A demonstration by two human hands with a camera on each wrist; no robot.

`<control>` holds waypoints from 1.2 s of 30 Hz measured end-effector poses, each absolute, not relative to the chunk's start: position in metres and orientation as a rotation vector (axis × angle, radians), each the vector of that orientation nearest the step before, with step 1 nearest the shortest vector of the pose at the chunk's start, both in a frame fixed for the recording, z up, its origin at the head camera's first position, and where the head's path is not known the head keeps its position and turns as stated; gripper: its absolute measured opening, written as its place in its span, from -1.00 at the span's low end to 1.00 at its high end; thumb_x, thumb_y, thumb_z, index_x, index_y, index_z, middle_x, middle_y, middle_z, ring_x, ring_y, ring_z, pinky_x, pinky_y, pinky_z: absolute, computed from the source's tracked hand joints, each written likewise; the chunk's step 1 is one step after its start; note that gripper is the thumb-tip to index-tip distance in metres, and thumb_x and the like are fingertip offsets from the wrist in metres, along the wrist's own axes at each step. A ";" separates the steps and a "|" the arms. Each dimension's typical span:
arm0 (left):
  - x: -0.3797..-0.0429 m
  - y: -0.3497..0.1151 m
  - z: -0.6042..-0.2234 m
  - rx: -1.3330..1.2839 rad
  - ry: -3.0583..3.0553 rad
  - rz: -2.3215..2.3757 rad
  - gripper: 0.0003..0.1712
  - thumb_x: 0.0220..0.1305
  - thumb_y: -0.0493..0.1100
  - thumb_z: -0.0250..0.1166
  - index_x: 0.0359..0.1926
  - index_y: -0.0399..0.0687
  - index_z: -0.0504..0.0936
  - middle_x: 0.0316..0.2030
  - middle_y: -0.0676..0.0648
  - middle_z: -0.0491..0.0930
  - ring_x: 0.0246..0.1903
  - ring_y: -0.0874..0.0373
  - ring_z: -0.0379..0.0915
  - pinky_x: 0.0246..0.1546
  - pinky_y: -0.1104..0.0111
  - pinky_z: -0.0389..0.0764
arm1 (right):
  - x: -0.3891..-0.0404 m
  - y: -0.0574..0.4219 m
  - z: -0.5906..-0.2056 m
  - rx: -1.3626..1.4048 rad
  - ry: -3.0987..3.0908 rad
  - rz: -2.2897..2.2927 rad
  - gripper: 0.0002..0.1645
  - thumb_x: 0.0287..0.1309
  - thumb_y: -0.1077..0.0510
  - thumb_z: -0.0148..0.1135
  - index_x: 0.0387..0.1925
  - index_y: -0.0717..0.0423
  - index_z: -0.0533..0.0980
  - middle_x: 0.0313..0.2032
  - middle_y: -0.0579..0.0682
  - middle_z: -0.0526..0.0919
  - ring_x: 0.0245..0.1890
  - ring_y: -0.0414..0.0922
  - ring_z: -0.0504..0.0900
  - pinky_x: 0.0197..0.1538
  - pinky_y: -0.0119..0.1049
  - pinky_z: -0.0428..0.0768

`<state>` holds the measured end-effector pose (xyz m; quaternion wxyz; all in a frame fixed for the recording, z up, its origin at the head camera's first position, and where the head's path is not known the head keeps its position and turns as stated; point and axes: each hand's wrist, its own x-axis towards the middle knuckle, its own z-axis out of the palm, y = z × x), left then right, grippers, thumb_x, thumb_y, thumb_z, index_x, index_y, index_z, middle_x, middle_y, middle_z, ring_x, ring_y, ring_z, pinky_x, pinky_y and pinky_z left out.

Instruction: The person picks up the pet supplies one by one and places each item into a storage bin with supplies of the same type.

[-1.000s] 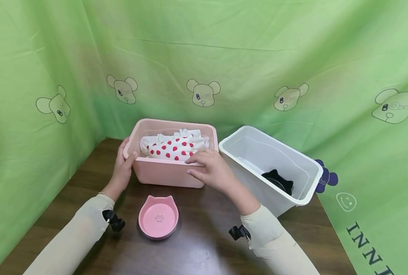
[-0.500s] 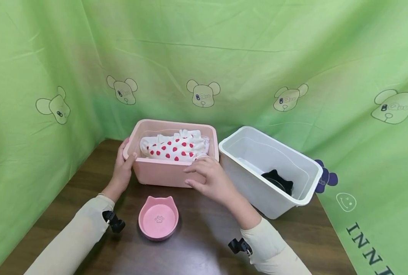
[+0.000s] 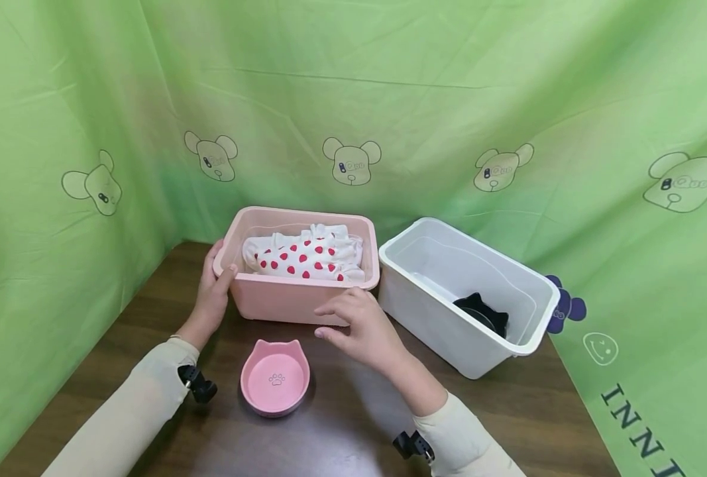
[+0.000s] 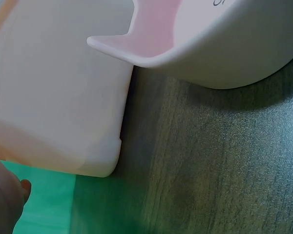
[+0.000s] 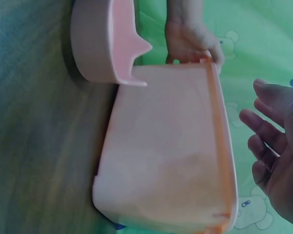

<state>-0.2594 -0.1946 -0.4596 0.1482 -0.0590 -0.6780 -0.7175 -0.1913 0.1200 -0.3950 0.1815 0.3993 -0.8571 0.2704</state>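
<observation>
My left hand (image 3: 211, 291) grips the left end of a pink storage bin (image 3: 290, 301), thumb over the rim and fingers along the outer side. Inside the bin lies a white ruffled cloth garment (image 3: 305, 255) with red strawberry-like spots. My right hand (image 3: 362, 328) hovers in front of the bin's right part, fingers apart and loosely bent, holding nothing. In the right wrist view, a gap separates this hand (image 5: 281, 156) from the bin's rim. A pink cat-eared bowl (image 3: 275, 381) with a paw print stands on the table before the bin.
To the right, a white storage bin (image 3: 427, 311) stands at an angle, close beside the pink one. It contains a black cat-eared bowl (image 3: 483, 313). A green printed curtain (image 3: 281, 79) borders the brown wooden table (image 3: 210, 437) at the back and sides.
My right hand has drawn back from over the pink bin's front rim, moving down toward me, and uncovers the garment's right end. The left hand keeps its hold.
</observation>
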 end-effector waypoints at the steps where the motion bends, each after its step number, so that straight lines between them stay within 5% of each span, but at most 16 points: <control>1: -0.261 -0.195 -0.463 -0.173 -1.949 -2.050 -0.22 0.50 -0.20 0.01 0.63 -0.02 -0.05 0.59 -0.16 0.00 0.52 -0.02 -0.01 0.50 0.35 0.10 | -0.190 0.119 -0.397 1.124 -2.425 0.761 -0.64 0.05 0.05 0.59 -0.08 -0.02 0.73 -0.14 -0.21 0.77 -0.07 -0.18 0.55 0.14 -0.22 0.44; 5: -0.262 -0.196 -0.465 -0.178 -1.952 -2.028 -0.22 0.48 -0.13 0.05 0.62 0.03 -0.01 0.58 -0.17 0.01 0.51 -0.01 0.01 0.47 0.39 0.13 | -0.186 0.115 -0.405 1.096 -2.481 0.733 -0.64 0.04 0.03 0.60 -0.08 -0.04 0.74 -0.13 -0.21 0.78 -0.08 -0.17 0.55 0.12 -0.21 0.46; 12: -0.261 -0.195 -0.460 -0.154 -1.978 -2.036 -0.23 0.51 -0.23 0.00 0.63 0.00 -0.05 0.58 -0.11 0.03 0.53 0.00 0.00 0.55 0.18 0.05 | -0.183 0.109 -0.417 1.044 -2.552 0.721 -0.65 0.04 0.01 0.60 -0.10 -0.08 0.75 -0.15 -0.22 0.79 -0.11 -0.17 0.53 0.07 -0.23 0.49; 36: -0.261 -0.195 -0.460 -0.154 -1.941 -2.088 -0.26 0.53 -0.26 -0.03 0.63 -0.01 -0.06 0.58 -0.09 0.04 0.52 0.04 0.01 0.55 0.20 0.04 | -0.200 0.084 -0.463 0.939 -2.813 0.637 -0.63 0.08 -0.06 0.55 -0.07 -0.09 0.75 -0.19 -0.22 0.79 -0.16 -0.20 0.49 0.06 -0.22 0.50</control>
